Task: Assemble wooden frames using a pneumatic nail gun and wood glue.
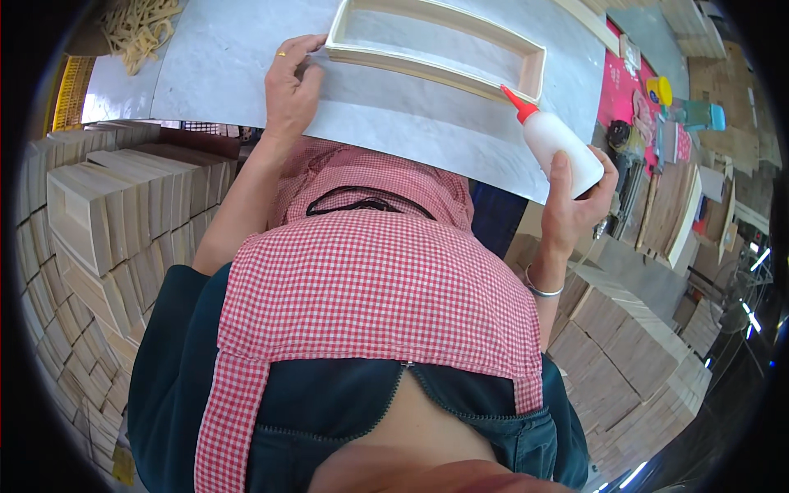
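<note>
A long rectangular wooden frame (411,72) lies on the grey marbled tabletop (394,119) in front of me. At its left end is my left hand (294,86), a ring on one finger; the fingertips reach to the frame's corner and the fingers are bent. My right hand (575,193) is wrapped round a white squeeze bottle (563,152) with a red cap and pointed red nozzle. The bottle is tilted, and its nozzle tip comes up to the near right side of the frame. Whether glue is coming out cannot be made out.
Stacked wooden boxes (123,205) fill the left side, and more wooden stacks (625,329) stand at the right. Pale strips (138,29) are heaped at the table's far left. Beyond its right edge are a yellow tub (658,90), a blue container (704,116) and assorted clutter.
</note>
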Demonstrator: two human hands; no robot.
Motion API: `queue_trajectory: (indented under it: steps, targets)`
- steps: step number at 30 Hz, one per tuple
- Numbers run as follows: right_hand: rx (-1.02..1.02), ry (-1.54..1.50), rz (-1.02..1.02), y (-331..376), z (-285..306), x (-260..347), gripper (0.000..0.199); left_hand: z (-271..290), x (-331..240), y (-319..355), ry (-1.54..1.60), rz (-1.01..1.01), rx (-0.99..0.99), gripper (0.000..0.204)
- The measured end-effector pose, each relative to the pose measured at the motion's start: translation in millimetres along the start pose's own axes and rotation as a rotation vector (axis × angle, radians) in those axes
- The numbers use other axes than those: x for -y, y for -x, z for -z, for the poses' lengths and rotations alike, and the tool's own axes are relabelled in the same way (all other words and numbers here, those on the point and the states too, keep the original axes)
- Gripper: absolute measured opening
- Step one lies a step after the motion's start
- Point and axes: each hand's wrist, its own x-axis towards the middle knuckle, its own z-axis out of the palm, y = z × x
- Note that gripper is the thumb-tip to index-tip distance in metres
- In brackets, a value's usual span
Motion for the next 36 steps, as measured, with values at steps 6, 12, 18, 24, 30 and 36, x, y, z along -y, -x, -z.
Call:
queue_trajectory:
  steps: [6,12,18,24,30,36]
  targets:
    - [-0.080,0.027,-0.055,-0.5,19.0,-9.2,0.045,0.6,-1.1,1.4,0.002,0.016,0.005,0.044]
    - [-0.116,0.065,-0.065,-4.0,28.8,-19.4,0.044,0.5,-2.6,0.7,-0.028,0.022,0.016,0.044]
    - [-0.146,-0.028,-0.115,-15.9,14.2,-29.5,0.044,-0.6,-0.6,-2.0,-0.049,0.016,0.021,0.045]
    - [-0.316,-0.057,-0.110,-74.8,8.3,-70.9,0.046,3.1,-6.0,0.4,-0.086,0.027,0.047,0.046]
    - [-0.513,0.151,-0.163,-196.8,15.4,-142.8,0.048,4.9,-3.5,5.5,-0.098,0.061,0.054,0.045]
    - [-0.307,0.549,-0.183,-282.4,6.5,-229.4,0.054,8.3,-0.3,6.0,-0.102,0.077,0.037,0.044]
